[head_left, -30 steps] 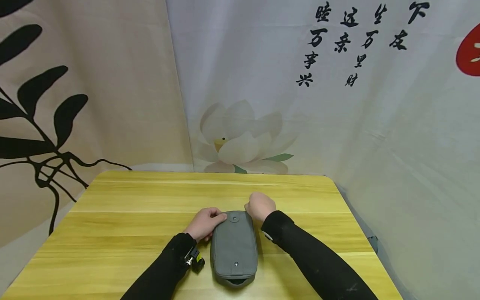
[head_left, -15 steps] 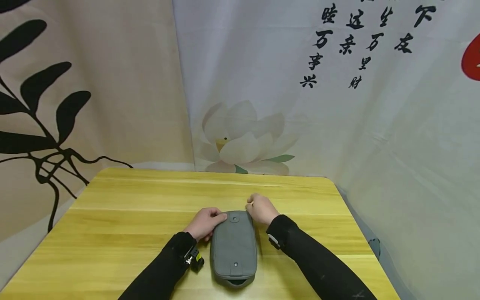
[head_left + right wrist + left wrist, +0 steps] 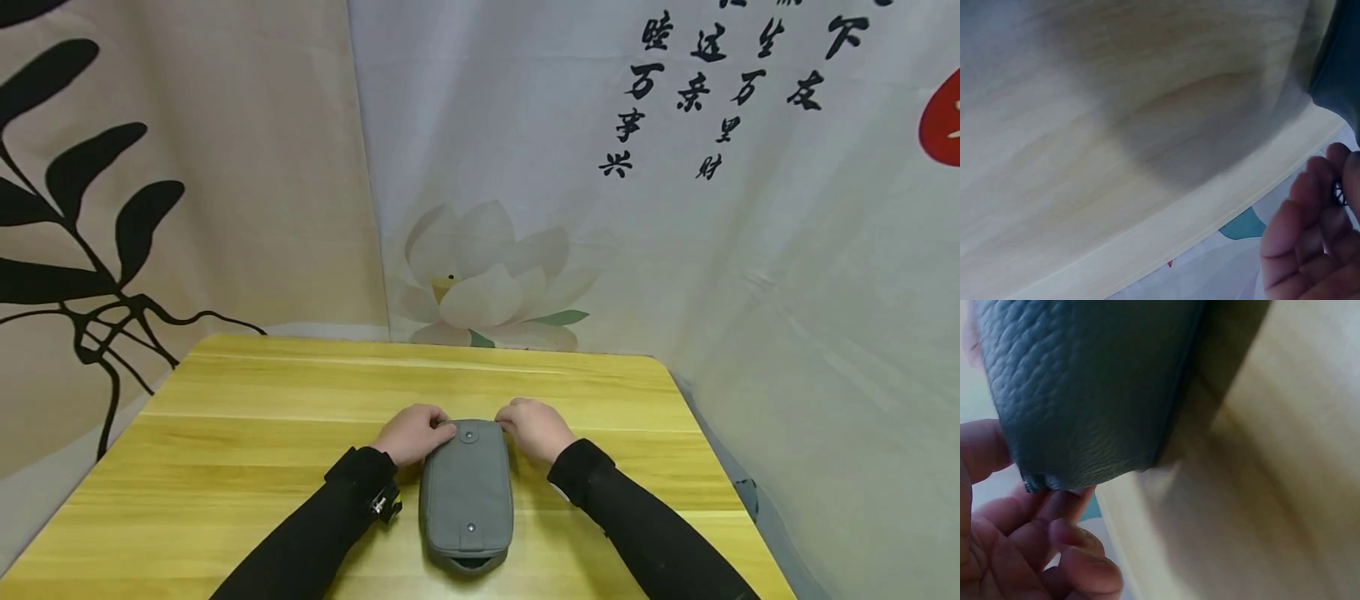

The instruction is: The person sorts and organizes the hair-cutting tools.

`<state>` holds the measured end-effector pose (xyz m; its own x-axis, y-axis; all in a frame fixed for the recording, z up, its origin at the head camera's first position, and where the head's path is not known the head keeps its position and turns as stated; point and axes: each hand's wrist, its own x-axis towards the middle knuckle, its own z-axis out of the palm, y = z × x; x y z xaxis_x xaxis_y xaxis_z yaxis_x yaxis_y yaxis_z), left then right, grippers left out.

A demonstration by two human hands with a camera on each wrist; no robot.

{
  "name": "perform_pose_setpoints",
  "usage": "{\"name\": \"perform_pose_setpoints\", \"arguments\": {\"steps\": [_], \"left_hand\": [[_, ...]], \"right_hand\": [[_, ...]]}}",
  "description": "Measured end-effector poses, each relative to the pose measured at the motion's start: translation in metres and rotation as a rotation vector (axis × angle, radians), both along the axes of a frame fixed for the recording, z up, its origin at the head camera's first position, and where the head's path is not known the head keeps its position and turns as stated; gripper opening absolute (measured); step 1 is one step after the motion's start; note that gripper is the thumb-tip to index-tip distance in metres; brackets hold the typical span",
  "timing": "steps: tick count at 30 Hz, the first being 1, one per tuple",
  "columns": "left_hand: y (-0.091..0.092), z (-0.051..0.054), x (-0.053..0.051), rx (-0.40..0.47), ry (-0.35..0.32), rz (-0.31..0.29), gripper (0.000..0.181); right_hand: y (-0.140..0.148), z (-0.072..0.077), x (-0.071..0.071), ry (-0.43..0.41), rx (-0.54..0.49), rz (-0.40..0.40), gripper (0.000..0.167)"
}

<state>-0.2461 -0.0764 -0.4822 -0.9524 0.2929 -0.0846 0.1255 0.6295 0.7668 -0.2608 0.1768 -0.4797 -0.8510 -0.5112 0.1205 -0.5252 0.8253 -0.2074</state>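
A grey pebbled-leather pouch [image 3: 468, 492] with two metal snaps lies lengthwise on the table, a handle loop at its near end. My left hand [image 3: 411, 435] grips its far left corner, thumb on top. In the left wrist view, the fingers [image 3: 1085, 569] of that hand curl by the end of the pouch [image 3: 1085, 394], where a bit of zipper shows. At the far right corner, my right hand [image 3: 536, 427] pinches with thumb and curled fingers; the exact part between the fingertips is hidden. The right wrist view shows these fingers [image 3: 1300, 219] beside the pouch's corner [image 3: 1341, 75].
The pouch rests on a yellow wood-grain table [image 3: 247, 433] with rounded far corners. Behind it hangs a printed cloth [image 3: 517, 150] with a lotus, dark leaves and black characters. A small camera [image 3: 387, 503] is strapped to the left wrist.
My right hand has come down and slightly right from above the far right corner, its fingertips now meeting there. The left hand has shifted a little farther along its corner. The pouch stays nearly still.
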Motion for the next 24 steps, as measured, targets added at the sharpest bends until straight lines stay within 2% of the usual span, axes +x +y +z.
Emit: {"name": "perform_pose_setpoints", "arguments": {"steps": [3,6,10,13,19,24], "left_hand": [[0.005,0.010,-0.003,-0.071,0.052,-0.026,0.018],[0.009,0.013,-0.008,-0.070,0.040,-0.036,0.019],[0.009,0.011,-0.011,-0.049,0.010,-0.022,0.021],[0.009,0.009,-0.012,-0.045,0.010,0.001,0.022],[0.011,0.006,-0.012,-0.036,0.013,0.023,0.023],[0.011,0.004,-0.011,-0.031,0.004,0.036,0.022]], "right_hand": [[-0.001,-0.002,0.000,0.044,0.033,0.014,0.014],[-0.004,-0.001,-0.001,0.052,0.037,0.014,0.017],[-0.007,-0.001,-0.002,0.032,0.019,0.004,0.019],[-0.006,-0.001,-0.001,0.021,-0.048,-0.027,0.017],[0.001,-0.006,0.004,0.005,-0.249,-0.107,0.011],[0.004,-0.014,0.007,0.034,-0.321,-0.139,0.009]]}}
